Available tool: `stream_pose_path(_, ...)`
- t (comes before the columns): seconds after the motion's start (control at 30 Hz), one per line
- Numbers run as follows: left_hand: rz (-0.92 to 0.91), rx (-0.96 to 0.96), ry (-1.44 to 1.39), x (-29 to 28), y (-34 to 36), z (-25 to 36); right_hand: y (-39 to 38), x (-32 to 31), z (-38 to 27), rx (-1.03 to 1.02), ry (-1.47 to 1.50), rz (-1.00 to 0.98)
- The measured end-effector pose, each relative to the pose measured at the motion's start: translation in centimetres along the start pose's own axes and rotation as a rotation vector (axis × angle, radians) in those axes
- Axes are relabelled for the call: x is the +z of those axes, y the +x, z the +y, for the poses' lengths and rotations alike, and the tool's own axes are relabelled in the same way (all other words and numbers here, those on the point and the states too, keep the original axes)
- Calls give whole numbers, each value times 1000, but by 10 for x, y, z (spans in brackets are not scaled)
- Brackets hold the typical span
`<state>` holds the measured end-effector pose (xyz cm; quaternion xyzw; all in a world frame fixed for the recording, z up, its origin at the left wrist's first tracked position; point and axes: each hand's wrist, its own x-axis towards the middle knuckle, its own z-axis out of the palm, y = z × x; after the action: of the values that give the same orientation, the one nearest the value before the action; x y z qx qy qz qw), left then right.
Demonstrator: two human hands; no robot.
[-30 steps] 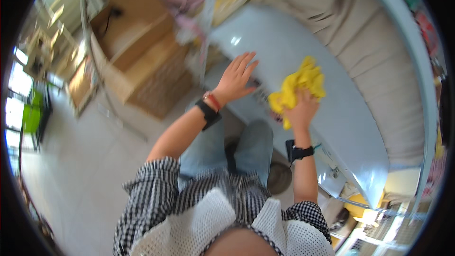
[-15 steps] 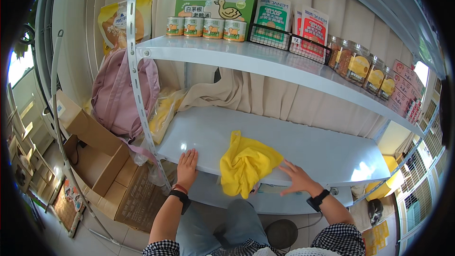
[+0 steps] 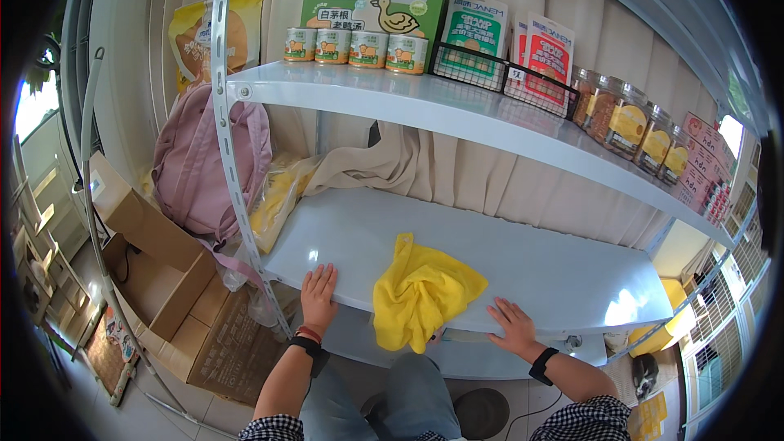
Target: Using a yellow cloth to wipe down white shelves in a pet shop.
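A crumpled yellow cloth (image 3: 426, 290) lies on the middle shelf (image 3: 555, 265), part of it draping over the front edge. To its left, my left hand (image 3: 318, 298) rests with fingers stretched out at the shelf's front edge, holding nothing. My right hand (image 3: 513, 327) is on the cloth's other side, at the same edge, fingers spread and nothing in them. A small gap separates each hand from the cloth.
The upper shelf (image 3: 457, 110) carries small cans (image 3: 367, 49), a green box (image 3: 371, 0), a wire basket (image 3: 469, 65) with pouches, and jars (image 3: 629, 126). An open cardboard box (image 3: 204, 318) and a pink backpack (image 3: 214, 163) stand left. A lower shelf (image 3: 482, 359) is underneath.
My right hand has come down to the shelf's front edge, slightly away from the cloth. My left hand stays by the edge. The view has shifted slightly; the cloth keeps its crumpled shape.
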<state>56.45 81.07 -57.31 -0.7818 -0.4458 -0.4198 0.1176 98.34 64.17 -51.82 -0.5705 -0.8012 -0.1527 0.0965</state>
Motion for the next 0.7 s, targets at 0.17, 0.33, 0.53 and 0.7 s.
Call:
stream_pose_path(0.17, 14, -29, -27, 0, -3, 3, -3, 4, 1, 49, 6, 17)
stream_pose_path(0.33, 75, -20, -40, 4, -2, 2, 7, -10, -3, 39, 66, -53)
stream_pose_path(0.53, -25, -51, -19, -3, 7, 4, 10, -3, 11, 6, 138, -110)
stream_pose_path(0.7, -184, 7, 0, -13, 16, -4, 8, 3, 18, -18, 123, -111)
